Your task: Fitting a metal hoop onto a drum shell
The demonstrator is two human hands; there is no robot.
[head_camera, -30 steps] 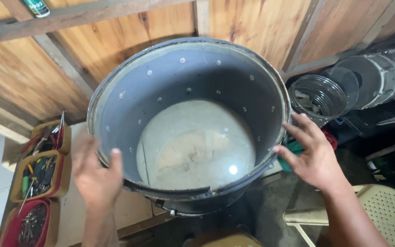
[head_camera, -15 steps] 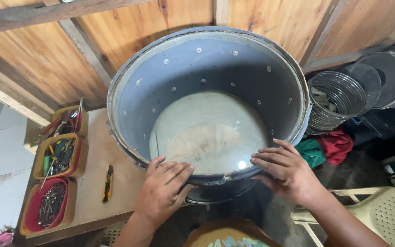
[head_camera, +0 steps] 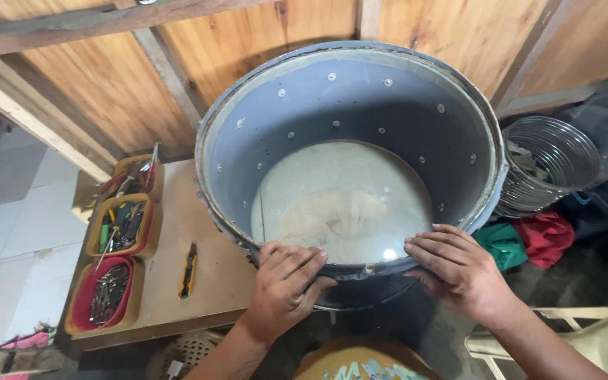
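Grey washing-machine drum (head_camera: 360,127) is sitting open-side up at the wooden workbench (head_camera: 177,281) edge; left hand (head_camera: 286,285) and right hand (head_camera: 459,271) are gripping its near rim, fingers curled over it; yellow utility knife (head_camera: 188,269) is lying beside tool trays (head_camera: 117,225)

No packages, labels, signs or screens visible anywhere in view.
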